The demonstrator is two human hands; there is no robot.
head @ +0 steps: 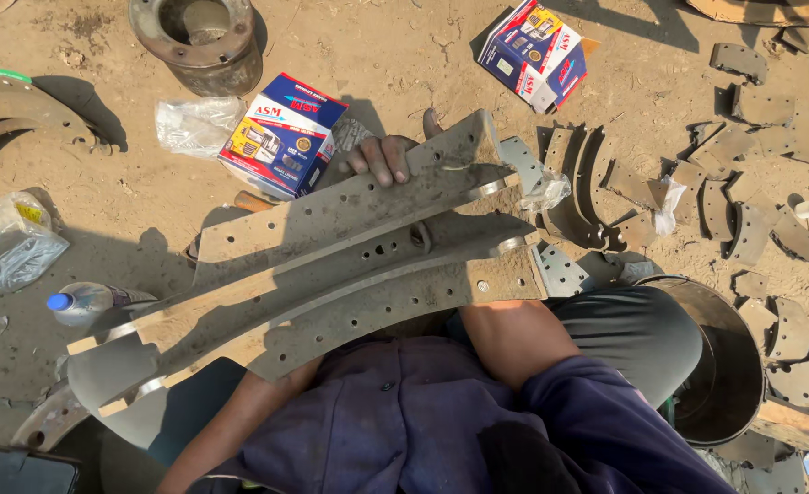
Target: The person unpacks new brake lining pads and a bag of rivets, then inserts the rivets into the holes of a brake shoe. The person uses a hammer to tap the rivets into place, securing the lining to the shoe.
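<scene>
Grey metal brake shoe (331, 265) under the fingers (384, 160) curled over its far edge.

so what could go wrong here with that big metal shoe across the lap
1. Only one hand shows on the brake shoe, fingers curled over its far edge; the long piece overhangs both sides and could tip off the lap.
2. Its bare metal edges sit against the forearms, so a slip might scrape skin.
3. The plastic bottle and cardboard box lie close underneath and could be hit if it drops.
</scene>
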